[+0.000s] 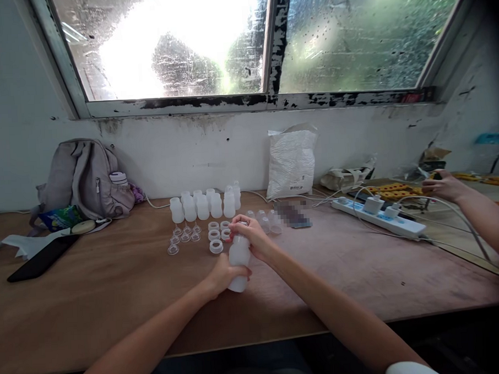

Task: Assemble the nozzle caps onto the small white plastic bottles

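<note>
A translucent white baby bottle (pixel 238 254) is held between my two hands, slightly tilted, over the near part of the table. My left hand (pixel 225 275) wraps round its lower body. At its top, my right hand (pixel 250 235) is closed round the neck, hiding most of what it grips there. Just beyond lie several white collar rings (pixel 215 246) and, to their left, several clear teats (pixel 173 246). Bottle bodies without tops (pixel 203 206) stand in rows behind them, with assembled bottles (pixel 229 201) at their right end. Clear caps (pixel 273 222) sit right of my right hand.
A grey backpack (pixel 81 180) and a black flat object (pixel 43 259) are at the left. A white plastic parcel (pixel 292 163) leans on the wall. A power strip (pixel 379 217) with cables lies at the right, near another person's hand (pixel 446 186).
</note>
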A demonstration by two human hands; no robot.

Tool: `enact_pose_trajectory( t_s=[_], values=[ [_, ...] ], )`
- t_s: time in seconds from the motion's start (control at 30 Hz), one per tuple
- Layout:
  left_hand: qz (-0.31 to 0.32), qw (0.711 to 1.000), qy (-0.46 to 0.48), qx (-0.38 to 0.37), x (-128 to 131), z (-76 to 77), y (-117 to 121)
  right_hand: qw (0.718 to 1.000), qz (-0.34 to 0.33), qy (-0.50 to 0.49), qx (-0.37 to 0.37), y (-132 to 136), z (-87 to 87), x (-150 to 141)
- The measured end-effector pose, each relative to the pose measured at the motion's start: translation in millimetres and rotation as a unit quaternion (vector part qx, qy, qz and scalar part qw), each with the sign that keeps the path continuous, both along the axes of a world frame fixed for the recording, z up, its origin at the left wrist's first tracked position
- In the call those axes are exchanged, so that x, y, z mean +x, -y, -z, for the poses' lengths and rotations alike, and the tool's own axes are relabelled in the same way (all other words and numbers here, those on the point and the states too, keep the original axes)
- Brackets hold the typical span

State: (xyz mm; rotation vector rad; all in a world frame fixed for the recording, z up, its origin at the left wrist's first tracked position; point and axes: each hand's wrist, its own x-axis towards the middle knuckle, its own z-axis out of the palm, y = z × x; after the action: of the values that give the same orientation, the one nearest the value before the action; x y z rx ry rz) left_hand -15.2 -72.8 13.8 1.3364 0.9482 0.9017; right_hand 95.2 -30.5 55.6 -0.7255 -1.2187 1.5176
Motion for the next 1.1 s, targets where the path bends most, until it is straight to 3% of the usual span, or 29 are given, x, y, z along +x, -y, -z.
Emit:
enact_pose_trajectory(
  t_s=[0.17,0.3,0.43,0.53,0.63,0.7,0.77,0.83,0.93,1.1],
  values=[
    [0.119,0.984,0.086,-0.105,-5.2,-4.0,4.1,0.996,-0.045,-0.065,-0.035,-1.2,-2.0,0.3],
    [0.188,0.952,0.187,-0.156,-5.4,-2.7,6.6,0.991,-0.087,-0.1,-0.035,0.6,-6.3,0.7],
    [0.26,0.919,0.225,-0.192,-8.0,-0.5,3.9,0.985,-0.113,-0.125,-0.027,2.1,-8.6,1.3],
    [0.235,0.939,0.191,-0.161,-7.3,2.0,-0.3,0.984,-0.124,-0.124,-0.026,0.3,-10.3,3.6],
    [0.097,0.988,0.099,-0.07,-1.4,3.6,-5.4,0.998,-0.051,-0.04,-0.005,-2.9,-10.7,5.5],
    [0.009,0.999,0.036,-0.024,2.8,3.3,-8.9,0.999,0.022,0.026,0.019,-4.3,-9.1,5.2],
    [-0.029,1.0,-0.001,-0.004,4.2,2.0,-11.3,0.997,0.051,0.048,0.034,-4.7,-6.6,3.9],
    [-0.013,1.0,-0.001,-0.007,1.9,0.1,-12.2,0.998,0.037,0.032,0.037,-4.3,-4.8,2.6],
    [0.061,0.997,0.024,-0.039,-5.5,-2.2,-10.6,1.0,-0.002,-0.01,0.012,-3.7,-4.7,2.3],
    [0.151,0.972,0.132,-0.122,-12.6,-3.1,-7.1,0.993,-0.066,-0.086,-0.039,-3.9,-7.6,4.6]
  ],
)
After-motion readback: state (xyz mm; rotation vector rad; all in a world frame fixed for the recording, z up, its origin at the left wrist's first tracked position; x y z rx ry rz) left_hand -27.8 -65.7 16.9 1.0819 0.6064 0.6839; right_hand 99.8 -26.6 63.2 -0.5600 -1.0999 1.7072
